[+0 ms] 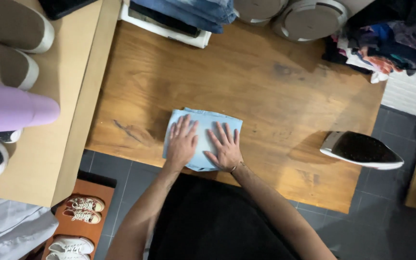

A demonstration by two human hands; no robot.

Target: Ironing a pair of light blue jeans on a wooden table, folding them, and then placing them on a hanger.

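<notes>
Light blue cloth (203, 139) already folded into a small rectangle, lying near the front edge of the wooden table (275, 86). Left hand (181, 142) and right hand (225, 147) lie flat on it, fingers spread, pinching nothing. Iron (360, 150) sits right of the cloth, untouched. Clothes pile (386, 41) beyond the iron looks unfolded yet.

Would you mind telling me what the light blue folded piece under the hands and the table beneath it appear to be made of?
The light blue folded piece looks like soft woven cloth, matte, with layered edges and creases; both the left hand and right hand lie flat on it. The table looks like wood with a smooth, slightly glossy finish: brown grain streaks and darker marks show, though it may be veneer.
</notes>
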